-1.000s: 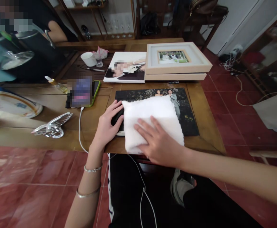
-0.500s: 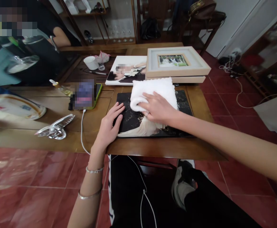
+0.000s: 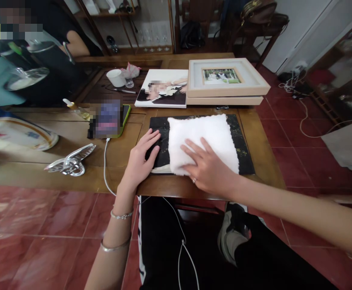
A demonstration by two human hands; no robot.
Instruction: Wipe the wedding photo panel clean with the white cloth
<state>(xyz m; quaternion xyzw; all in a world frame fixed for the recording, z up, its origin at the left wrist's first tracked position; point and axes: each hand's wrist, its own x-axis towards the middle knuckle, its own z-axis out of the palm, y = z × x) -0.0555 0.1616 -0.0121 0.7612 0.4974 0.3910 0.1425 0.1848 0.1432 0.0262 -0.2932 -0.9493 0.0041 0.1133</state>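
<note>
A dark, flat board point(image 3: 162, 151) with gold and pale printed patterns lies near the table's front edge. Over much of it spreads a folded white towel point(image 3: 203, 129). My right hand point(image 3: 208, 169) presses on the towel's near part, fingers stretched across the cloth and the near edge gathered by the thumb, which is partly hidden. At the board's left edge rests my left hand point(image 3: 144, 159), fingers apart and flat, steadying nothing but touching the board's border.
Behind the board lie a photo panel point(image 3: 164, 98) and stacked pale picture frames point(image 3: 227, 90). To the left are a phone point(image 3: 126, 121) with a white cable, a hair claw clip point(image 3: 71, 160), a dropper bottle point(image 3: 77, 110) and a white cup point(image 3: 116, 78). A person's arm point(image 3: 77, 42) shows beyond.
My right hand has slid the towel toward me over the board, down to its near edge, and the towel lies flatter. My left hand has stayed in nearly the same place.
</note>
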